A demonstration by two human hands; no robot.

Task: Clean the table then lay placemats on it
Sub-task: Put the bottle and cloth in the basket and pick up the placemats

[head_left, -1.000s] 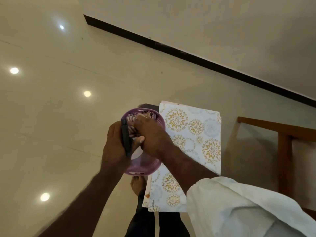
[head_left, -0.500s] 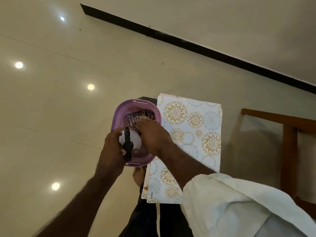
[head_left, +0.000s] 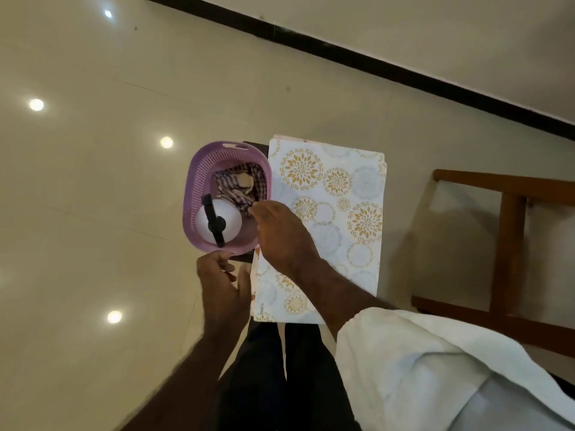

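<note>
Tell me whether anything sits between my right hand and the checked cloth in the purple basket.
Nothing visible does. The right hand is over the rim of the basket, fingertips at the edge of the checked cloth. The spray bottle stands beside the cloth, not between them.

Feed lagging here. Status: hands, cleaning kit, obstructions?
Empty left hand by basket rim; right hand at checked cloth, grip unclear. In basket: spray bottle. Beside it: placemats, stacked, under right forearm.

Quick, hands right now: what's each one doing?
Left hand: open, loosely curled, empty, by the basket.
Right hand: at the checked cloth; grip cannot be told.
</note>
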